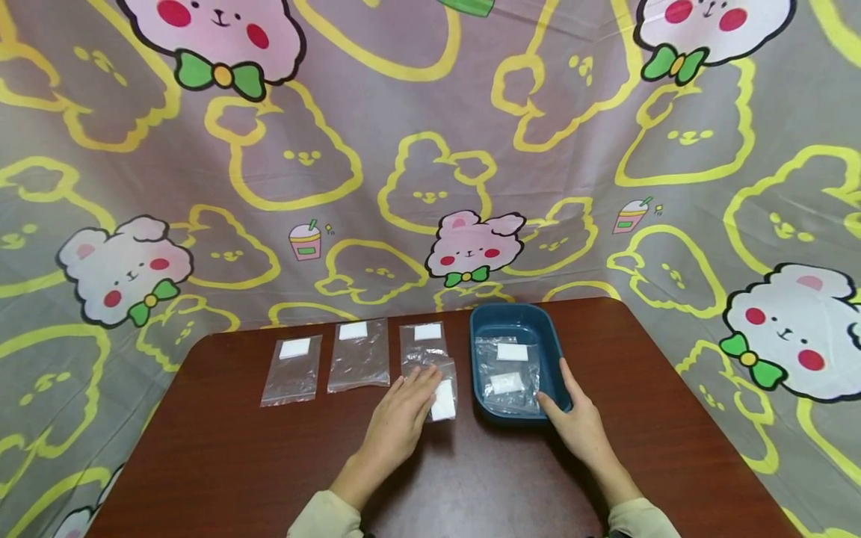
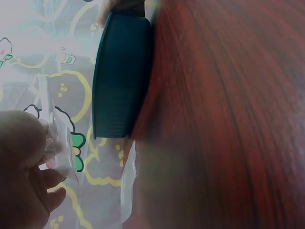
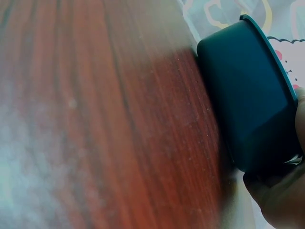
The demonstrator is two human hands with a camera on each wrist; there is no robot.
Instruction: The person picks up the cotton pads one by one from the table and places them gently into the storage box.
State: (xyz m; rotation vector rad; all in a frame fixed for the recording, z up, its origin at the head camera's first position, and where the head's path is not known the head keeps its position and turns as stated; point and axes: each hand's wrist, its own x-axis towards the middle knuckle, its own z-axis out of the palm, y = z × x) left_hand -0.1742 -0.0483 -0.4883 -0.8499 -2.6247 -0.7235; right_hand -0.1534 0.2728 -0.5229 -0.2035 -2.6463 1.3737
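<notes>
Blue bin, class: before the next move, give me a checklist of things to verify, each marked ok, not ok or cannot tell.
1. Blue bin upright on the table: ok.
2. Right hand on the bin: ok, it grips the near right side.
3. Left hand holding a bag: ok, the held bag is raised off the table.
4. Held bag over the bin: not ok, it is left of it.
5. Held bag's seal closed: cannot tell.
6. Three table bags apart from one another: ok, in a row.
</notes>
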